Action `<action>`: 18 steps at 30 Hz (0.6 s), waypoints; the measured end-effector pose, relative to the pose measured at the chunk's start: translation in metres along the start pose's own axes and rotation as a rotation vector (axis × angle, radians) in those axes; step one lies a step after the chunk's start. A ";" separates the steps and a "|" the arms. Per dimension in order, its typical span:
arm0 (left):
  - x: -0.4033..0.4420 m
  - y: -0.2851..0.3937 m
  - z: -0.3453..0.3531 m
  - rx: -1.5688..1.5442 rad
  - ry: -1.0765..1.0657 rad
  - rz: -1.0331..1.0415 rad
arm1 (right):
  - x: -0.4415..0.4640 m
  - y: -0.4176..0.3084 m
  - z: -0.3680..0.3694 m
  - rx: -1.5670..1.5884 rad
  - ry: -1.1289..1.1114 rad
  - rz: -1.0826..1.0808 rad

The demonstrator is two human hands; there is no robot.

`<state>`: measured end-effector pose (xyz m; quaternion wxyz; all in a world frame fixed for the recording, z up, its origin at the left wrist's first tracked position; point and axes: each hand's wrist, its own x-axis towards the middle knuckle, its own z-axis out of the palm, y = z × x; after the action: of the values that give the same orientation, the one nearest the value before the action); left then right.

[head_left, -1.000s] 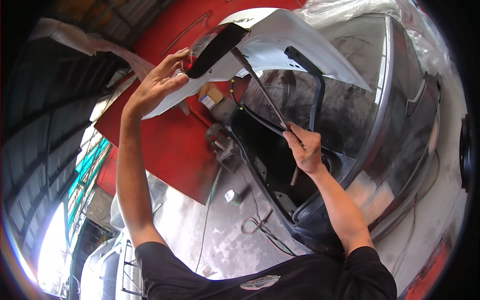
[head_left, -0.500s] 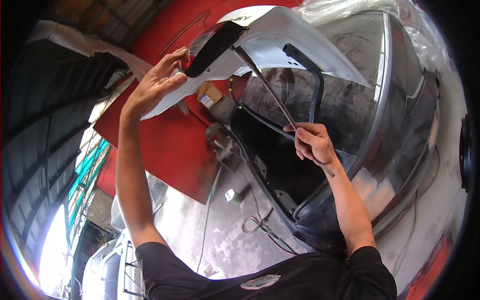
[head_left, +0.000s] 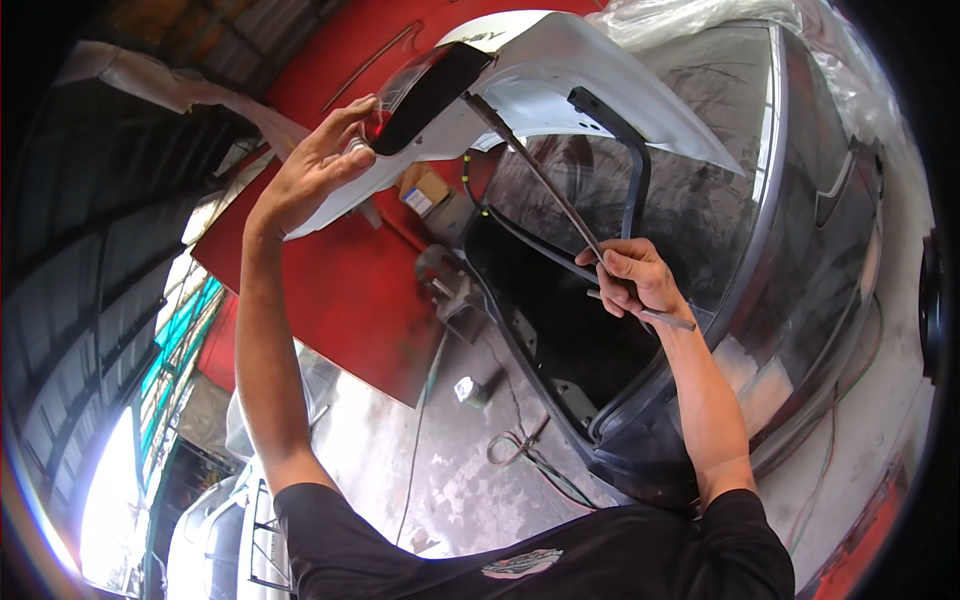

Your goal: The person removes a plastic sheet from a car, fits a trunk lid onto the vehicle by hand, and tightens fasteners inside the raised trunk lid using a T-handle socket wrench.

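Up at the left, my left hand (head_left: 315, 170) has its thumb and fingers on the outer end of a tail light (head_left: 430, 98), which has a red and clear lens and a dark side facing me. The light sits against the raised white trunk lid (head_left: 545, 75). My right hand (head_left: 640, 278) is closed around the handle end of a long T-handle socket wrench (head_left: 555, 190). Its thin shaft slants up and left to the lid's underside near the tail light. The crossbar pokes out on both sides of my fingers. Whether the socket sits on a fastener cannot be made out.
A black hinge arm (head_left: 635, 160) runs beside the wrench, above the open trunk (head_left: 560, 330). The car's dark rear fender (head_left: 790, 270) is at the right. Plastic sheeting (head_left: 700, 15) covers part of the roof. A coiled hose (head_left: 515, 450) lies on the concrete floor.
My right hand has shifted slightly right and up, and the wrench's crossbar has turned, with both its ends now showing. My left hand stays on the tail light.
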<state>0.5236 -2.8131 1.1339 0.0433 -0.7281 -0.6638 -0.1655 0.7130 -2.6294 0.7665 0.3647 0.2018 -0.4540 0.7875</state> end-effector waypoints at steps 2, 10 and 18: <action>0.000 0.000 0.000 0.000 0.001 -0.002 | 0.002 0.001 -0.005 0.048 -0.024 0.024; 0.000 -0.001 0.000 -0.022 0.008 -0.012 | 0.011 0.001 -0.018 0.358 -0.238 0.091; 0.001 -0.001 0.000 -0.011 0.009 -0.009 | 0.025 0.023 -0.025 0.594 -0.407 0.067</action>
<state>0.5227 -2.8116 1.1340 0.0416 -0.7245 -0.6659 -0.1728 0.6797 -2.6060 0.7568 0.1660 0.4367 -0.2750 0.8403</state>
